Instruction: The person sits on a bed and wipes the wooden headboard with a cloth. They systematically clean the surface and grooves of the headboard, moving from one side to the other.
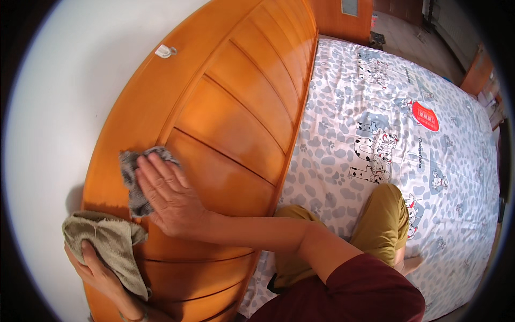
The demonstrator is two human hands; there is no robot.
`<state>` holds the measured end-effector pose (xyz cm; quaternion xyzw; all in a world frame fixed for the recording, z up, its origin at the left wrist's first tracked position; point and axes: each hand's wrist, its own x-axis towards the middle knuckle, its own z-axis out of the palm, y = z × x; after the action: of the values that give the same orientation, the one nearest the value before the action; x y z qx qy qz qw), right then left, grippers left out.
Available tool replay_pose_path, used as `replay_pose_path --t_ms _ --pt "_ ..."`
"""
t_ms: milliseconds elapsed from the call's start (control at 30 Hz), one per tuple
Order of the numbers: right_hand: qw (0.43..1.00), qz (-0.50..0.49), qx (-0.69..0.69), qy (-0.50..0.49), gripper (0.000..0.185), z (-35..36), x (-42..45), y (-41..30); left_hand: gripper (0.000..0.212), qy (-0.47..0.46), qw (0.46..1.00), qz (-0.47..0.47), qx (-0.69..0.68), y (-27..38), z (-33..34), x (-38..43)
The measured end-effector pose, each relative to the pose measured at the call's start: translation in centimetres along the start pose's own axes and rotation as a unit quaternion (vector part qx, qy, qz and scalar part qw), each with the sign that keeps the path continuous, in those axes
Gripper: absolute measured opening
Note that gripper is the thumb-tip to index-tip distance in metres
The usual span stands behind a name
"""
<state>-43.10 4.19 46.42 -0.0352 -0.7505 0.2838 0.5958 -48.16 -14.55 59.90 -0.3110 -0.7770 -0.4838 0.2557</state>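
Note:
My right hand (171,197) lies flat, fingers together, over a grey cloth (130,177) pressed against the wooden headboard (217,185). The cloth rests on the headboard's upper rail, where it meets the grooved panels. Lower left, my left hand (94,267) holds a folded olive-green towel (108,237) at the headboard's top edge, with the thumb on the near side and the other fingers mostly hidden. A darker patch with an uneven border shows on the wood just above the towel.
A white hook (165,51) is fixed high on the headboard rail, beside the white wall (80,96). My bent knees (382,213) are on a bed with a Dalmatian-print sheet (338,161). A red oval card (425,116) bearing writing lies there. A wooden cabinet (342,26) stands beyond.

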Motion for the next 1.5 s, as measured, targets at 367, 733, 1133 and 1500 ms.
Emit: replay_pose_path --t_ms 367,733,1133,1500 --pt "0.996 0.078 -0.051 -0.005 0.069 -3.6 -7.5 11.2 0.050 0.014 1.000 -0.017 0.012 -1.2 -0.3 -0.6" --pt "0.906 0.383 0.008 0.180 0.059 -4.3 -23.5 20.9 0.058 0.020 0.996 0.031 0.085 1.5 1.0 -1.3" --pt "0.732 0.635 -0.052 0.239 0.057 -3.2 -18.0 23.4 0.046 -0.001 0.995 0.050 0.090 0.1 0.1 -1.1" --pt "0.958 0.244 -0.119 0.095 0.064 -0.9 6.7 11.2 0.035 -0.019 0.964 0.171 0.205 1.3 0.3 -0.4"
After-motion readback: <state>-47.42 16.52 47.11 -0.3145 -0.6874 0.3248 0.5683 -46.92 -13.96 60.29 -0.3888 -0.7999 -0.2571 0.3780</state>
